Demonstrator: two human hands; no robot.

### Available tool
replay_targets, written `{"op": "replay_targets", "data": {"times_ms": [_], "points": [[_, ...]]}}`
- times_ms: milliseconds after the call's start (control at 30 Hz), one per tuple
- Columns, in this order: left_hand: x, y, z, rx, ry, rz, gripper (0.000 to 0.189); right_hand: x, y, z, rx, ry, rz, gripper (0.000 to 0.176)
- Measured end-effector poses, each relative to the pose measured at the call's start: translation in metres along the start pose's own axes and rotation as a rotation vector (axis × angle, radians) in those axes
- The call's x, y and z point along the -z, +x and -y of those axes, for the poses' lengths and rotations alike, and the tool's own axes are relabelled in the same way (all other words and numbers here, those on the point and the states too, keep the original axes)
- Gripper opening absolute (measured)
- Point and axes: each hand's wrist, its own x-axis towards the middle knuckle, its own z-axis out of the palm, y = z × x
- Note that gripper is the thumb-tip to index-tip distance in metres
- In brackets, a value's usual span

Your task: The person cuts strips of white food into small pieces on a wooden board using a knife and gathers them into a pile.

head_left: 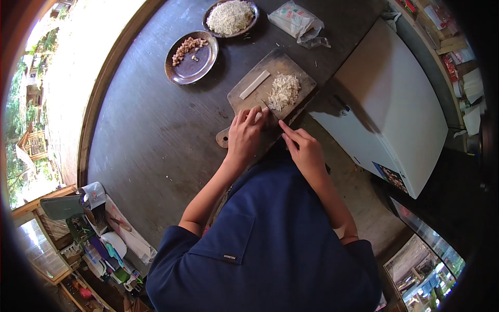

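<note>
A wooden cutting board [244, 104] with a holed handle lies at the dark table's edge. My left hand [244, 134] is closed, its bent fingertips pressing a pale food strip [265, 109] onto the board. My right hand [305, 151] is closed round a knife [271, 111], its index finger stretched along the back of the blade. The blade stands beside my left fingertips; the handle is mostly hidden. A second pale strip [254, 85] lies loose further up the board. Right of it sits a heap of thin pale shreds [284, 91].
Beyond the board on the table [150, 130] stand a brown plate [189, 76] with small brownish pieces [188, 49], a bowl of pale shreds [230, 17], and a plastic bag [296, 22]. A white fridge-like box [384, 99] stands right of the table. Assorted items [112, 242] crowd the lower left.
</note>
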Motion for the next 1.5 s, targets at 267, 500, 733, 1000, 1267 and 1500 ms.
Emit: {"op": "replay_targets", "data": {"times_ms": [267, 500, 733, 1000, 1267, 1500], "points": [[-0.003, 0.0, -0.001, 0.019, -0.028, -0.035, 0.046, 0.004, -0.011, 0.006, -0.035, 0.023, 0.012, 0.042], [-0.001, 0.0, -0.003, 0.024, 0.009, -0.029, 0.045, -0.001, 0.0, 0.004, 0.008, 0.047, -0.003, 0.042], [-0.003, -0.002, -0.002, 0.018, 0.031, -0.028, 0.045, -0.002, -0.008, 0.003, -0.031, -0.015, 0.01, 0.043], [-0.003, -0.002, -0.001, 0.035, 0.006, -0.05, 0.044, 0.001, -0.011, 0.008, -0.023, -0.023, 0.017, 0.042], [-0.003, -0.001, -0.003, 0.034, 0.007, -0.058, 0.044, -0.005, 0.003, 0.002, 0.009, 0.017, 0.01, 0.043], [-0.007, -0.005, 0.001, 0.014, 0.023, -0.043, 0.045, 0.007, -0.014, 0.009, -0.056, -0.01, 0.04, 0.042]]}}
